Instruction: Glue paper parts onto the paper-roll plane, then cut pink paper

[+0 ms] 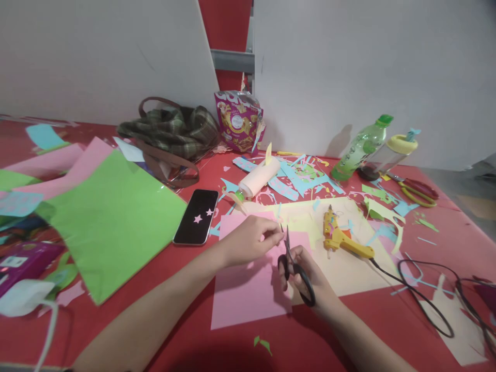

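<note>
My right hand (304,276) has its fingers through the black handles of a pair of scissors (287,248). The blades point up and away from me, a little apart at the tips. Just left of them, my left hand (256,240) is closed in a pinch; whatever is between its fingertips is too small to make out. Both hands are above a pink paper sheet (240,299). To the left lies a black phone (194,227) with two small pink stars (198,219) on its screen.
A yellow glue gun (344,243) with a black cord rests on cream paper (372,279) at right. Green paper (116,222) covers the left. Behind are a plaid bag (174,129), a snack bag (238,121), a green bottle (360,147), red-and-yellow-handled scissors (420,191) and paper scraps (306,178).
</note>
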Demonstrator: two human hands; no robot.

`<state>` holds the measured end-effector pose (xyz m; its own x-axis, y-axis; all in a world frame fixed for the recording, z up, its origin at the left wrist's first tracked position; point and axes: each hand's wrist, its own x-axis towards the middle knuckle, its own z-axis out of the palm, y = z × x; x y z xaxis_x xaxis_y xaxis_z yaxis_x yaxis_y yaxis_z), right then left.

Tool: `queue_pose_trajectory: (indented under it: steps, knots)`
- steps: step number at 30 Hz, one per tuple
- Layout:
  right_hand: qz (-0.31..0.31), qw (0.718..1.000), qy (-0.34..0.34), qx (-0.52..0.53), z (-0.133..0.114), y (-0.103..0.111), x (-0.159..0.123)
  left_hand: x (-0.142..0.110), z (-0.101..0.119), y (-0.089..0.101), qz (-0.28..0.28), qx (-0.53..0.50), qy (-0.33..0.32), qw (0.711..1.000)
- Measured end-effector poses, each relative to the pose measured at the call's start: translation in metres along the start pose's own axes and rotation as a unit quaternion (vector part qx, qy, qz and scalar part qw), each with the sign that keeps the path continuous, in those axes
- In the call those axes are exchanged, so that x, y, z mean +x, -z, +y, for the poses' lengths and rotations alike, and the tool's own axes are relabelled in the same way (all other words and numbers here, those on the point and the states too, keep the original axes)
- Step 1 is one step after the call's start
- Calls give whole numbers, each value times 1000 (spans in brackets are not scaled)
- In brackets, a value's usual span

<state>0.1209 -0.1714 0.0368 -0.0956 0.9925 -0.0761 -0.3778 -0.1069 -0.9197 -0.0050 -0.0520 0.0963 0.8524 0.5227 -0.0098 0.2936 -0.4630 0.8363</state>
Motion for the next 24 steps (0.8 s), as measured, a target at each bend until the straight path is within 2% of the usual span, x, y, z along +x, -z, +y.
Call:
queue_pose_trajectory:
  steps: [8,24]
  knots:
    - [9,1000,-14,21,2,1,0,0,-3,0,-6,-5,14,1000]
    - [-4,1000,-15,-4,5,5,-1,0,-6,-2,-31,-1,36,999]
